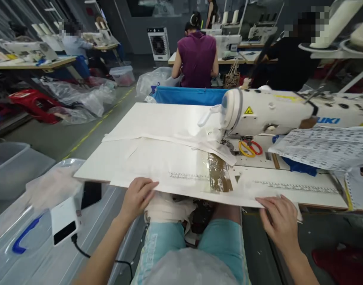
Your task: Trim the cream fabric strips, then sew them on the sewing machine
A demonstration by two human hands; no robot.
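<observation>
A thin white cloth (pixel 181 189) stretches along the front edge of the white sewing table, hard to tell from the tabletop. My left hand (pixel 139 196) pinches its edge left of my lap, fingers closed. At the right, my right hand (pixel 278 217) has its thumb and fingers closed on the cloth's other end, and a small white corner shows beside it. More white cloth (pixel 169 142) lies folded across the table and runs to the needle area of the sewing machine (pixel 258 113). Both thumbs are partly hidden.
Red and yellow scissors (pixel 250 148) lie by the machine. Brown tape (pixel 219 174) and printed rulers mark the tabletop. A printed sheet (pixel 324 146) hangs at the right. At the left, a white power bank (pixel 65 221) with a cable and a dark phone (pixel 91 194) rest on a plastic bin. Co-workers sit ahead.
</observation>
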